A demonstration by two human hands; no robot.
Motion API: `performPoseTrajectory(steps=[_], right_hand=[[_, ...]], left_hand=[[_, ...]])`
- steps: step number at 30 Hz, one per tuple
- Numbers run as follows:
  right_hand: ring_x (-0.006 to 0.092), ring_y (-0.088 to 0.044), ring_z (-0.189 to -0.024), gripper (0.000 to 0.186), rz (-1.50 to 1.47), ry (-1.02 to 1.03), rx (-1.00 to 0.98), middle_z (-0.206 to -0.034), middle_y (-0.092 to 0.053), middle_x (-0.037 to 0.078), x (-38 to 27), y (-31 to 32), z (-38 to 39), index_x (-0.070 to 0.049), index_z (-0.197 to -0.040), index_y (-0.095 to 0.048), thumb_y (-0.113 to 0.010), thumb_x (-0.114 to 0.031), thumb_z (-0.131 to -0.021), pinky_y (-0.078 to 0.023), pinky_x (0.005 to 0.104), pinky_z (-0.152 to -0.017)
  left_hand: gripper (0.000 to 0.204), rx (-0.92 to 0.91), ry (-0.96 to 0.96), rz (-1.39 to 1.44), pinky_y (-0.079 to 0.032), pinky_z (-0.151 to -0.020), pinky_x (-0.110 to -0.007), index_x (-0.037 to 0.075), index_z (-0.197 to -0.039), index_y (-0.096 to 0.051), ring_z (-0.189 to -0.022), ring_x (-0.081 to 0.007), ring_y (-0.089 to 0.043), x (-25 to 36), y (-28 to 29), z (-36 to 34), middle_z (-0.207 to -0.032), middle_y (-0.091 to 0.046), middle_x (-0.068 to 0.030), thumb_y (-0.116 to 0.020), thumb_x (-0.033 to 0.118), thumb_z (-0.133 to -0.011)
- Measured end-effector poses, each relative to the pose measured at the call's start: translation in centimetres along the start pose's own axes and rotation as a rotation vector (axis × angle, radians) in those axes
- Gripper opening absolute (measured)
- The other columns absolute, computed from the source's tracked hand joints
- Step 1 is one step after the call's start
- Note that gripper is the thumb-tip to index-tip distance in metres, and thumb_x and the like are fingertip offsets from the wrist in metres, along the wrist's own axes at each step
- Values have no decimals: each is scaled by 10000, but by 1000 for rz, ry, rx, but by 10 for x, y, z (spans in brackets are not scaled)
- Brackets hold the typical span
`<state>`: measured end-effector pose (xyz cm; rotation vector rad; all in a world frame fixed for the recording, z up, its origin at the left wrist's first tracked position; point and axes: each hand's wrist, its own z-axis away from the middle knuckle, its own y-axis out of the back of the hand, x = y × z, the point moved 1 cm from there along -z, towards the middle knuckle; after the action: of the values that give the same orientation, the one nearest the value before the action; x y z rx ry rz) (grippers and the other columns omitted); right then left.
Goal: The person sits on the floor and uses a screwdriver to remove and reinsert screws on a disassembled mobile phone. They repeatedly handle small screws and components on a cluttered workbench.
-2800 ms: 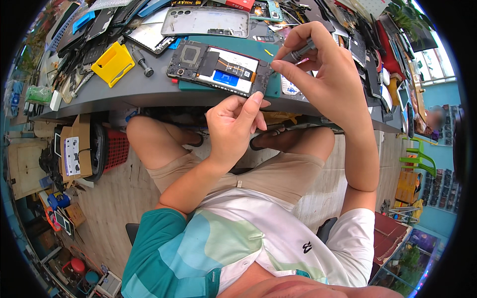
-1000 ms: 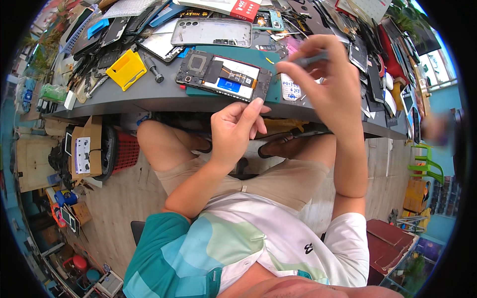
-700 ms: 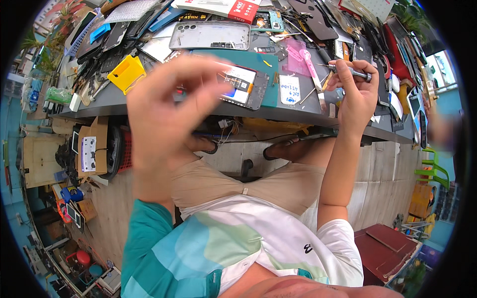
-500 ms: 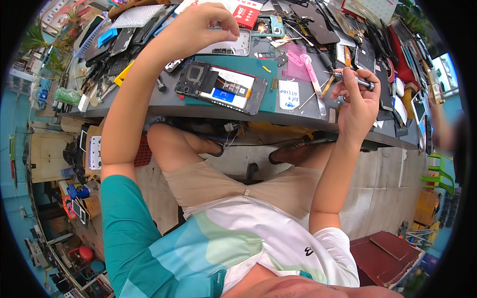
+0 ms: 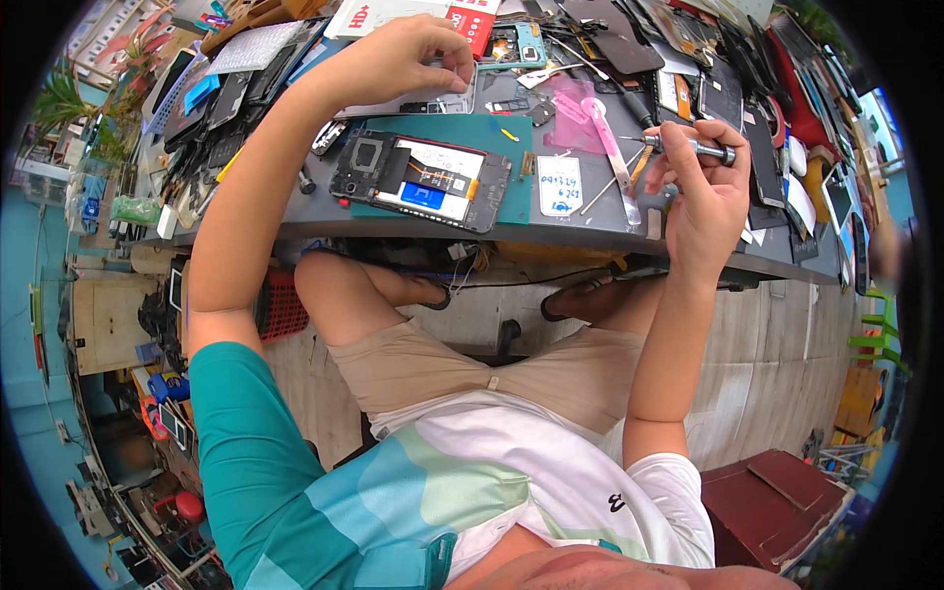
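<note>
My right hand (image 5: 710, 192) grips a slim dark and silver screwdriver (image 5: 719, 153), its thin tip pointing left over the table. My left hand (image 5: 425, 61) reaches over the far part of the table, fingers curled together above a silver phone housing (image 5: 398, 106). Whatever those fingers pinch, if anything, is too small to make out. Between the hands, an opened black phone (image 5: 486, 204) lies on a teal mat (image 5: 517, 202), its battery and flex cable exposed. To the mat's right are a white card (image 5: 560, 186) with handwriting and a pink-and-white strip-like tool (image 5: 608, 133).
Piles of phone parts and screens (image 5: 236, 103) crowd the table's left, and more (image 5: 733, 98) crowd its right. A red-and-white box (image 5: 472, 28) sits at the back. Beside the card lies a thin metal rod (image 5: 596, 197). The table's front edge (image 5: 393, 228) runs above my knees.
The view has shifted slightly. My left hand stays curled near the silver housing, a little lower against it. The screwdriver in my right hand has tilted closer to level.
</note>
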<state>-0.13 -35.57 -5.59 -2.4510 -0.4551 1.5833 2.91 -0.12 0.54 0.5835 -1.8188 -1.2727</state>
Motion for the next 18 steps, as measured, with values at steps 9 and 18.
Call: performPoseTrajectory(steps=[9,18], right_hand=[[167,-684,-646,424,26,-10,4,-998,-795,197,0,-2,-1,-9,-1239,-539,-850,-40,-952,-532,279,-580],[176,-686,-633,442,42,-8,-3,-991,-792,195,0,-3,-1,0,-1243,-526,-854,-50,-952,-533,278,-580]], left_hand=[[121,168,-176,-198,-526,-925,-386,61,-963,-758,-974,-252,-670,-3,-7,4,-989,-714,-89,-796,171,-931],[113,297,58,223,-569,-826,-351,24,-976,-766,-872,-155,-704,45,14,24,-926,-777,-85,-812,109,-918]])
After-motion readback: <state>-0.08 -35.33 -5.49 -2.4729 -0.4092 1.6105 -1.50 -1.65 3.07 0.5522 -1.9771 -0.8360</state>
